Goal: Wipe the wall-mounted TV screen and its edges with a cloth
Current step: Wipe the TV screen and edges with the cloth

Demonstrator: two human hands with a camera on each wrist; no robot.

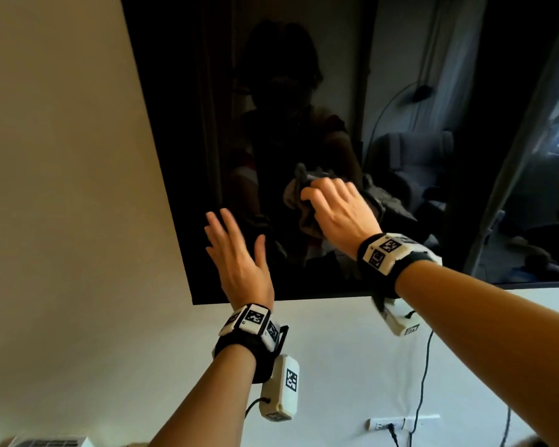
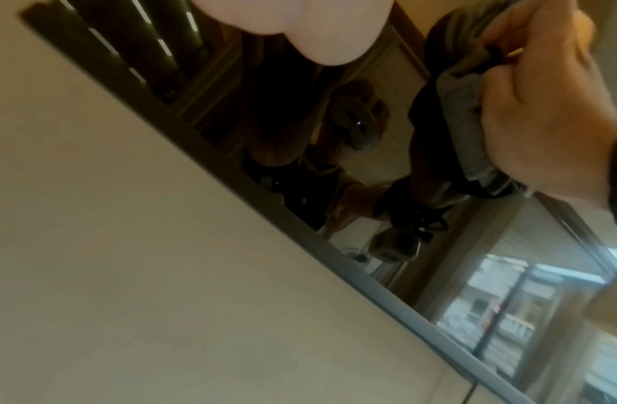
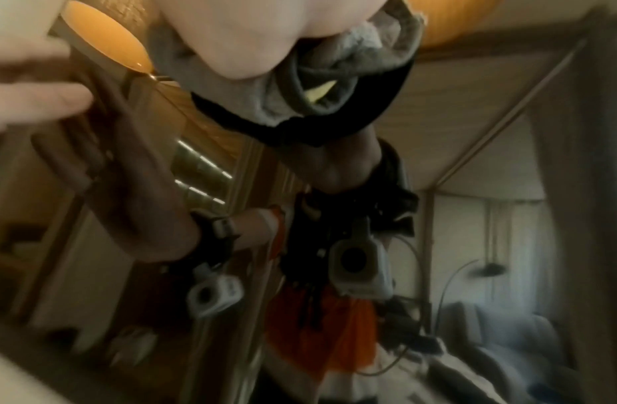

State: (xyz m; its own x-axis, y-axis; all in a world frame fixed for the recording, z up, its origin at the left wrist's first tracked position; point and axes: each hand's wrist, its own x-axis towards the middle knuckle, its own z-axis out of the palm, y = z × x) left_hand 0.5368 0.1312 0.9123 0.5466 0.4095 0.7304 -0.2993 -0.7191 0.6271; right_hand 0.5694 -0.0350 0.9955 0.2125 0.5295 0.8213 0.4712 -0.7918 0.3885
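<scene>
Right hand (image 1: 338, 209): fingers curled round a bunched grey soft cloth (image 1: 299, 201), wad pressed against the glass. In the right wrist view the same cloth (image 3: 282, 90) bulges out under the palm, folds loose, a darker hem showing. Grip on the middle of the wad; loose ends hang below the knuckles.

Left hand (image 1: 238, 253): fingers spread and straight, holding nothing, raised flat toward the lower left part of the panel. Contact with the glass cannot be told; the blur suggests motion.

Large black glossy wall-mounted TV screen (image 1: 304, 75): fixed to a pale cream wall (image 1: 62, 156), mirror-like, reflecting room and person. Thin dark bezel (image 2: 282, 216) along the lower edge, clear in the left wrist view. Cloth sits in the lower middle of the panel, well in from either side edge.

Handling judgement: cloth light, limp, compliant; best kept balled in the palm so a thick pad meets the glass, no fingernails through. Panel likely fragile and flexing under load, so light even pressure only. Gloss takes smears readily; bare left palm better kept off it or on the bezel. Edges narrow: a pinched fold of cloth run along the bezel should serve.

Below: white power strip (image 1: 389, 423) on the wall, black cable (image 1: 423, 382) hanging; snag risk low.
</scene>
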